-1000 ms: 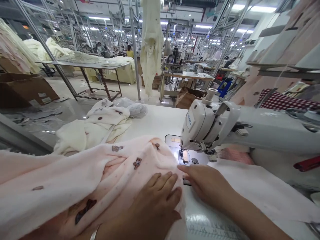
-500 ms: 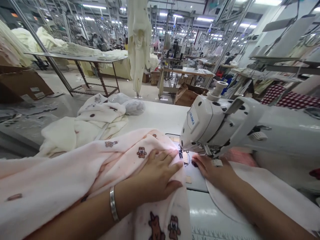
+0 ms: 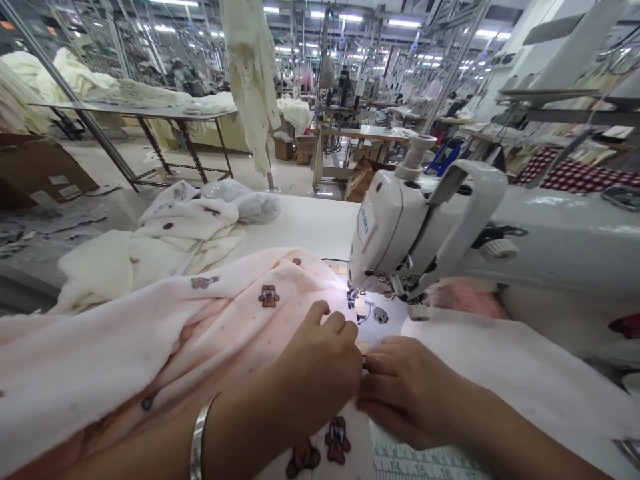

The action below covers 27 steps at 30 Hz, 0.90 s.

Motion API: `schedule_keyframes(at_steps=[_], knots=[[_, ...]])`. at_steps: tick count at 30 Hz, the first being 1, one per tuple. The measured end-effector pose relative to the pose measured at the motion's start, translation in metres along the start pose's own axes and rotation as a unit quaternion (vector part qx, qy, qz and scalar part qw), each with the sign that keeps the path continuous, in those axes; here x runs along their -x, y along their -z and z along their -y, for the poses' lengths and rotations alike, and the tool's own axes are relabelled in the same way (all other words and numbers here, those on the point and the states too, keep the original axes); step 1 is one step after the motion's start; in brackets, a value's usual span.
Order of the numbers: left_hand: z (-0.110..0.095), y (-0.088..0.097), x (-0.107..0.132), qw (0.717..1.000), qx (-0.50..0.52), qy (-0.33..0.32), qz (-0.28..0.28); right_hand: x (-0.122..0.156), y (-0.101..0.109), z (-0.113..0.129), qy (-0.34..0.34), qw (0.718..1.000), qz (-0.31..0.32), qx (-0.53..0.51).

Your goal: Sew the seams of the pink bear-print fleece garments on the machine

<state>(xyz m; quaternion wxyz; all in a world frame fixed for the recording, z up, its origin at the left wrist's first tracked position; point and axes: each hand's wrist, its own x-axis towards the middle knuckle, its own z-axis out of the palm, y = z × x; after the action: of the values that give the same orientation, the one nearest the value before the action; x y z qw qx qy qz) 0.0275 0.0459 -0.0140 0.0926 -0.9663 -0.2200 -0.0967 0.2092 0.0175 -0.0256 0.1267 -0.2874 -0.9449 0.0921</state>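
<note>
closest in, the left hand [image 3: 320,360], a metal bangle [image 3: 199,437] on its wrist, is curled shut, pinching the edge of the pink fleece [image 3: 150,347]. the right hand [image 3: 405,393] touches it fingertip to knuckle with its fingers bent inward. from here i cannot tell whether they nip the same edge, something small, or nothing.

the fleece, printed with little bears, spreads in loose folds out to the left of the left hand and under its wrist. its leading edge lies just short of the presser foot [image 3: 356,301]. it looks light, thick and floppy, a cloth that sags and stretches when lifted, so i'd judge the edge near the foot the place to hold it, pinched and kept flat. a white cloth piece [image 3: 500,373] lies under and to the right of the right hand. ruler marks [image 3: 425,460] show on the table edge below that hand.

just past the fingertips stands the sewing machine [image 3: 425,227], its head lit over the needle. beyond the left hand, a cream fabric pile [image 3: 165,243] sits on the white table [image 3: 300,223]. further off hangs a cream garment [image 3: 253,73], with a metal-framed table [image 3: 150,113] of stacked cloth to its left.
</note>
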Motion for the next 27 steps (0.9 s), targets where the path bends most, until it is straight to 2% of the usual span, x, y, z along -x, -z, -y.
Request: schedule_keyframes(at_steps=[3, 7, 11, 16, 21, 27], knots=[[-0.003, -0.002, 0.004, 0.999, -0.005, -0.036, -0.038, 0.001, -0.004, 0.001, -0.008, 1.000, 0.021, -0.006], [-0.002, -0.011, 0.016, 0.999, 0.037, -0.020, -0.002, 0.002, -0.004, -0.002, -0.012, 1.000, 0.026, -0.003], [0.012, -0.018, 0.021, 0.996, 0.089, 0.004, 0.010, 0.002, -0.005, -0.005, -0.027, 0.999, -0.005, 0.019], [0.029, -0.021, 0.016, 0.992, 0.126, -0.007, -0.008, 0.001, -0.010, -0.010, -0.043, 0.997, -0.040, 0.052], [0.044, -0.028, 0.008, 0.991, 0.131, 0.001, -0.028, -0.002, -0.012, -0.017, -0.084, 0.992, -0.037, 0.090], [0.058, -0.030, -0.003, 0.986, 0.165, 0.035, -0.013, -0.002, -0.013, -0.021, -0.128, 0.988, -0.034, 0.085]])
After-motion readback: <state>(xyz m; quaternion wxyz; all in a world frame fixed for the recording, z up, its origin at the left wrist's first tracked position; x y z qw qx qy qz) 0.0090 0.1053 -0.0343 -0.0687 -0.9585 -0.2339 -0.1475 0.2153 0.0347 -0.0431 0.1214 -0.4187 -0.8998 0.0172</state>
